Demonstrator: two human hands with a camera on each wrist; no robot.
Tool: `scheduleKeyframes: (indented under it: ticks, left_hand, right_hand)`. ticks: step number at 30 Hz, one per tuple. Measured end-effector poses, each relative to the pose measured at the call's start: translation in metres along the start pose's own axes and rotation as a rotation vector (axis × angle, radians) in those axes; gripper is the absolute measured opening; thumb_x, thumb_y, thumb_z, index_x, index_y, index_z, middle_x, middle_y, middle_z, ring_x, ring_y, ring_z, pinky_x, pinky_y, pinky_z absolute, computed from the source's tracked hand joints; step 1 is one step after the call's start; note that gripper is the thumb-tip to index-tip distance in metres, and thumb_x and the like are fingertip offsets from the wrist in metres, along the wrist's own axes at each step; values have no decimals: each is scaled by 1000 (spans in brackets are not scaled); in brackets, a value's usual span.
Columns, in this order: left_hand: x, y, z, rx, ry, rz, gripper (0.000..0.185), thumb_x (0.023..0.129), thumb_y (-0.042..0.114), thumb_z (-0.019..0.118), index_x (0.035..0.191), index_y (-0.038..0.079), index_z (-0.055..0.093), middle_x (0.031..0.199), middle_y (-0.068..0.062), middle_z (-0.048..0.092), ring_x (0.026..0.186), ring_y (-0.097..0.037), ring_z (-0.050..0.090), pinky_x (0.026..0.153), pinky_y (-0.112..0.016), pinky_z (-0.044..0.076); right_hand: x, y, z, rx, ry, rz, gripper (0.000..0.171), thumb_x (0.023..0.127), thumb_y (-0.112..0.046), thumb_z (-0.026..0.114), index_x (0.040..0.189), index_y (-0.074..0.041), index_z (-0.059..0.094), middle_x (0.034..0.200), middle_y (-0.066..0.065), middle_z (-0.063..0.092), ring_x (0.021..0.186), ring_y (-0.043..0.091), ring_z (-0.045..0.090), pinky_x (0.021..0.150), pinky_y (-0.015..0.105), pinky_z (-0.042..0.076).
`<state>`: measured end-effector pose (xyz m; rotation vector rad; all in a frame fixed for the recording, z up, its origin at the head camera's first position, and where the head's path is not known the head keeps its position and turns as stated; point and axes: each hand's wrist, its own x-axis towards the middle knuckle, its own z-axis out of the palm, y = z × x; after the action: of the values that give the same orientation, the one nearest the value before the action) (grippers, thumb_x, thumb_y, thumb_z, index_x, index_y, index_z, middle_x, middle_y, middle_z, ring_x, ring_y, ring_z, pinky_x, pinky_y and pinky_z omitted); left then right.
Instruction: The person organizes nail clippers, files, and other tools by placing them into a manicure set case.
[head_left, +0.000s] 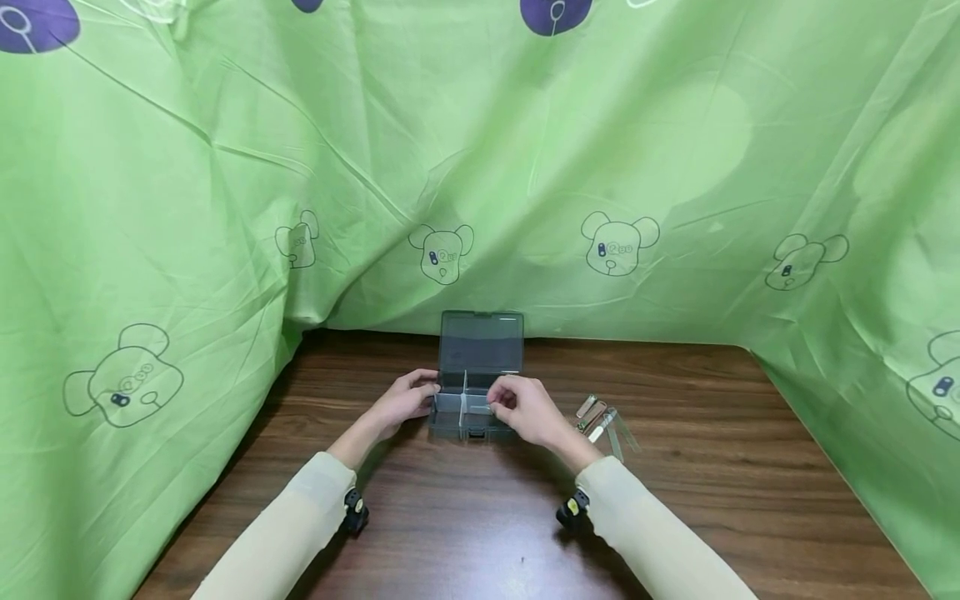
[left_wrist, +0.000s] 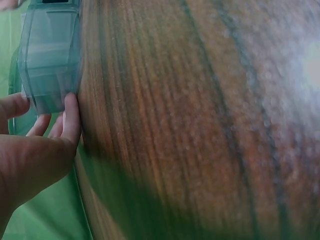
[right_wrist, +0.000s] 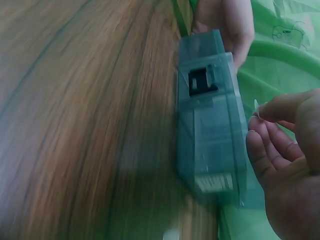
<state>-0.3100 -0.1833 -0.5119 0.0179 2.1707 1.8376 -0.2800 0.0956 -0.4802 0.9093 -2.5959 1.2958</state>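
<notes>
So the lid (head_left: pixel 482 340) is already standing open, clear dividers (head_left: pixel 462 408) are parting the inside, and I'm judging this as somewhere mid-way: a cluster of small pieces (head_left: pixel 597 432), thin clear strips (head_left: pixel 615 442) among them, is lying outside, well to the right on the wooden table (head_left: pixel 675 517), so those are remaining to be dealt with. My left hand (head_left: pixel 407 402) is gripping the box (head_left: pixel 446 434) at its left end, thumb by the rim. My right hand (head_left: pixel 527 408) is hovering over the right-hand compartments, thumb and fingertips drawing close together; whether they're pinching anything, I'm not able to tell. The box itself is sitting flat before me, smoky and see-through, its dark clasp (right_wrist: pixel 202 81) facing my side, my right hand hiding some compartments.
</notes>
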Motion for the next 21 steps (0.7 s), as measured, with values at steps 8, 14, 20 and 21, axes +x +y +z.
scheduleKeyframes:
  ticks: [8, 14, 20, 21]
  left_hand:
    - [-1, 0, 1, 5, -12, 21, 49, 110, 16, 55, 155, 1, 45, 145, -25, 55, 129, -33, 60, 110, -53, 51]
    - [-1, 1, 1, 9, -7, 30, 47, 110, 15, 53, 154, 1, 46, 142, -24, 58, 129, -34, 61, 109, -53, 52]
    - [-2, 2, 2, 7, -1, 18, 46, 110, 14, 53, 154, 3, 48, 139, -21, 62, 128, -32, 62, 108, -50, 54]
    - [-2, 2, 2, 7, 0, 18, 46, 110, 14, 53, 154, 3, 48, 139, -20, 62, 128, -32, 62, 108, -50, 54]
  right_hand:
    - [25, -12, 28, -16, -15, -15, 14, 92, 2, 72, 91, -11, 70, 86, -5, 68, 77, 7, 62, 71, 24, 57]
    - [36, -21, 42, -18, -39, -34, 12, 94, 0, 72, 93, -12, 71, 90, -4, 68, 80, 6, 63, 73, 23, 57]
    - [39, -23, 50, -31, -71, -33, 12, 95, -2, 73, 92, -13, 70, 90, -5, 66, 80, 6, 63, 73, 22, 57]
    - [39, -23, 51, -31, -71, -31, 12, 95, -2, 73, 92, -13, 70, 90, -5, 66, 80, 6, 63, 73, 22, 57]
